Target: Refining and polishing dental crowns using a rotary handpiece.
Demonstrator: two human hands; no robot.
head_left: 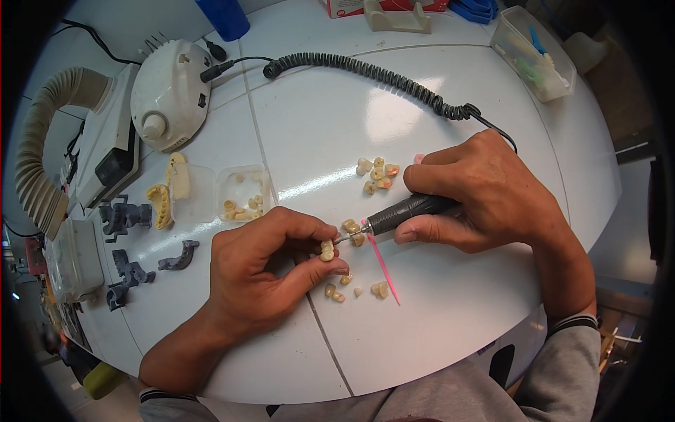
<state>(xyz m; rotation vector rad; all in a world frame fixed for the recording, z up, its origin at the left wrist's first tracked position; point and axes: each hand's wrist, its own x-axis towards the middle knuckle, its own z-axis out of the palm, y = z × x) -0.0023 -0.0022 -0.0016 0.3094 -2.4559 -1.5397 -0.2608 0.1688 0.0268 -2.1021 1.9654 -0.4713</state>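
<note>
Between the thumb and fingers of my left hand (271, 271) is a small cream dental bridge (327, 250). My right hand (478, 193) grips a black rotary handpiece (411, 212), whose thin metal bur (344, 238) reaches the bridge or sits just beside it; contact cannot be made out. Below the handpiece tip lies a pink stick (384, 270) on the white table (436, 337). Loose dental crowns (380, 290) are scattered near the stick, and another cluster of crowns (380, 172) rests beyond the handpiece. One more crown piece (351, 226) lies right behind the bur.
A white control unit (169, 95) stands at the back left, with a coiled black cord (365, 67) crossing the table. Further left are a ribbed suction hose (35, 155) and grey dental models (126, 216). An opened clear box (242, 184) holds crowns. A plastic tub (534, 60) stands far right.
</note>
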